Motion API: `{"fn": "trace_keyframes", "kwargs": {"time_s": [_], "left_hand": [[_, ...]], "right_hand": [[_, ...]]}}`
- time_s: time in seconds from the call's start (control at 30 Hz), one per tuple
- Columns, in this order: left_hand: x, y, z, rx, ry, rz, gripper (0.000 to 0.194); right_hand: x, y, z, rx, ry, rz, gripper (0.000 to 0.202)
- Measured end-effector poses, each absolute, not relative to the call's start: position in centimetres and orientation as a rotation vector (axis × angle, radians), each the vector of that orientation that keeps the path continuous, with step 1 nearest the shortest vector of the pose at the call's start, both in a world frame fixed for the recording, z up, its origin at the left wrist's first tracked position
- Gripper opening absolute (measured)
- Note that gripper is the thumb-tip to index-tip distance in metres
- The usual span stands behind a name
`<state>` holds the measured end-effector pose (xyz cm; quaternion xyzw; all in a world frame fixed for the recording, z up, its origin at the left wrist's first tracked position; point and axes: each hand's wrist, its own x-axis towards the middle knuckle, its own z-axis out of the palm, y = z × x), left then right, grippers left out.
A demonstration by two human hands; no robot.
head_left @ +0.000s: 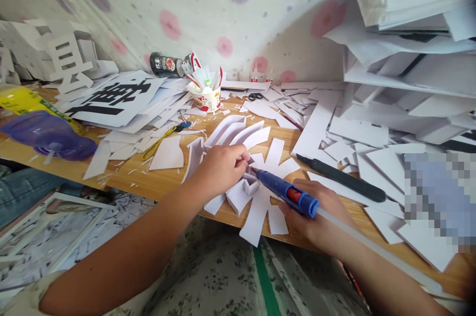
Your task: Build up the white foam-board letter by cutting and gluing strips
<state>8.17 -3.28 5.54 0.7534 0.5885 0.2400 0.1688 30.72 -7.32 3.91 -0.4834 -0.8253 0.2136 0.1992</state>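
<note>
In my right hand [316, 204] is a blue hot glue gun [286, 192] with a long clear glue stick [375, 244] coming out of its back. Its nozzle points left at a white cut-out character [251, 187] with raised strip walls, lying on the wooden table. My left hand [225, 167] is closed at that piece, thumb and finger pinched near the nozzle tip. Whatever sits between those fingers is too small to make out. Curved strip walls [226, 132] of the cut-out rise just beyond my left hand.
A black utility knife [342, 177] lies right of the glue gun. Behind are a paper cup [204, 95] of packets, a black can [166, 64] and scissors [255, 96]. Printed sheets [115, 97] lie left, near a purple plastic bag [44, 132]. Stacked white pieces [409, 73] rise at right.
</note>
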Motion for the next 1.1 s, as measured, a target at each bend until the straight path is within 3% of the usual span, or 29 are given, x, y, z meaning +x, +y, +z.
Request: {"fn": "trace_keyframes", "kwargs": {"time_s": [0.43,0.63,1.1], "left_hand": [[7.9,-3.3,5.6,2.084,1.622,0.67,0.016],[7.9,-3.3,5.8,2.076,1.637,0.633,0.016],[8.0,-3.3,6.1,2.022,1.639,0.636,0.012]], "right_hand": [[30.0,-7.9,3.2,-1.403,-2.118,0.661,0.021],[30.2,-8.1,1.9,-1.444,-1.904,0.854,0.014],[31.5,-9.0,1.2,-1.55,-1.234,1.139,0.026]]}}
